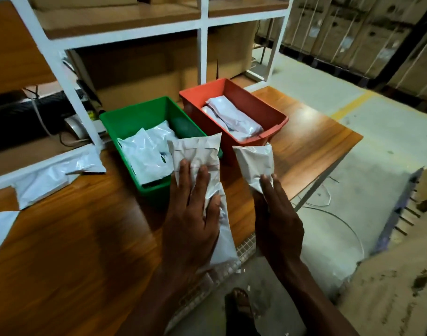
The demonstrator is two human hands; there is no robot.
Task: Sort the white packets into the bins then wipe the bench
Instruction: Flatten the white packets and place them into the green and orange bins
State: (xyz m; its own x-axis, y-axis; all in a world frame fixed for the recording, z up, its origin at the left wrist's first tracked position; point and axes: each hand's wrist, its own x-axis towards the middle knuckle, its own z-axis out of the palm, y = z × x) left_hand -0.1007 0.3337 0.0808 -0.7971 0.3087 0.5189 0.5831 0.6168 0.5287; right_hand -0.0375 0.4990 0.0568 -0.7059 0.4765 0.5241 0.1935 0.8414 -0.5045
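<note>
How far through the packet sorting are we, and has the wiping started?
Partly done: the green bin and the red bin each already hold white packets. In hand: the left hand holds a long packet and the right hand a smaller packet, both near the bins. Left: loose packets lie at the bench's left side. No cloth is visible, so wiping has not begun.

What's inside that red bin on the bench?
The red bin holds a few white packets lying lengthwise, overlapping in a small pile. Their exact number is unclear, and the bin's floor beneath them is covered, so anything under the pile cannot be seen.
</note>
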